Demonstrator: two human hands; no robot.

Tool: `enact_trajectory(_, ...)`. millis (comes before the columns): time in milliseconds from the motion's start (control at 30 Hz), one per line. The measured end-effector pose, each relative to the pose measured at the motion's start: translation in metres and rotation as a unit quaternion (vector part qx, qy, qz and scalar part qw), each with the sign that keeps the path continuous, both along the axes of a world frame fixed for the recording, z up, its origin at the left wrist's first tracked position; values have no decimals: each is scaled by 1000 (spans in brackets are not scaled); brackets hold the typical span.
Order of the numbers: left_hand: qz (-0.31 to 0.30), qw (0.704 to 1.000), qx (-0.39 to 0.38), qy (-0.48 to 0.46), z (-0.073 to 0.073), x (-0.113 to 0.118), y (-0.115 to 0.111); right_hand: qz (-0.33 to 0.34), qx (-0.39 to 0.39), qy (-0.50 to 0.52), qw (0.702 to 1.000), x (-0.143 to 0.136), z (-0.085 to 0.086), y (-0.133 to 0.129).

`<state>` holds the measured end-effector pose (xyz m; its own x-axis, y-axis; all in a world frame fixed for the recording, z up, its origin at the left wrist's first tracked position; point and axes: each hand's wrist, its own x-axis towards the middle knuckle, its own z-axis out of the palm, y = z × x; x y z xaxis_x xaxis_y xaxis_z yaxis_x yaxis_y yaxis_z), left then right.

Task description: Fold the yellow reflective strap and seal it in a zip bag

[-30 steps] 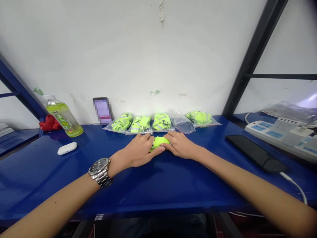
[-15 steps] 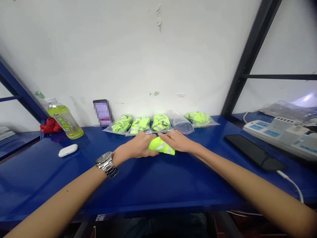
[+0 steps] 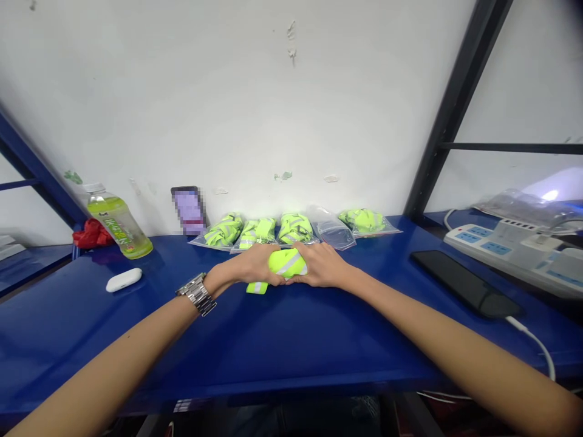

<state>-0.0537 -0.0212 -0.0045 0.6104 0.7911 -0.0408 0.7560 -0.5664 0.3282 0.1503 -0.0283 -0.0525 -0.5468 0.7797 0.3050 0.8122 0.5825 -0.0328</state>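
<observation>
Fingers of left hand (image 3: 260, 262) and right hand (image 3: 324, 265) closed on one yellow-green bundle (image 3: 286, 263) with silver striping, one hand at either end, thumbs almost meeting on the near side. Bundle lies directly between the palms; long axis appears left-to-right, ends covered. Neither hand nearer. One loose strip (image 3: 257, 287) juts left below the left hand. Contact with worktop (image 3: 282, 352): cannot tell.

Outward, counts:
- Bagged bundles (image 3: 295, 230): 4, along far edge; three beyond the left hand and bundle, one farther right.
- Flat clear bag (image 3: 334, 233): 1, in the gap between third and fourth.
- Phones: 2; propped phone (image 3: 189, 209) at far edge, flat phone (image 3: 464, 282) toward right edge.
- White case (image 3: 124, 280): 1, left part.
- Bottle (image 3: 121, 224): 1, far left corner, beside red cloth (image 3: 93, 233).
</observation>
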Motion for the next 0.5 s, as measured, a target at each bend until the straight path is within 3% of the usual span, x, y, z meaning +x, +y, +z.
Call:
enact_trajectory(133,27,991,126,49,-13,-3,-9,30,-26,70,997,0,-2,12)
enact_trajectory(300,-15,974,219,64,-26,-11,-19,117,-128,225,959,0,-1,19)
enact_trajectory(500,-57,950,277,133,-20,-7,-25,137,-245,332,900,5,-2,23)
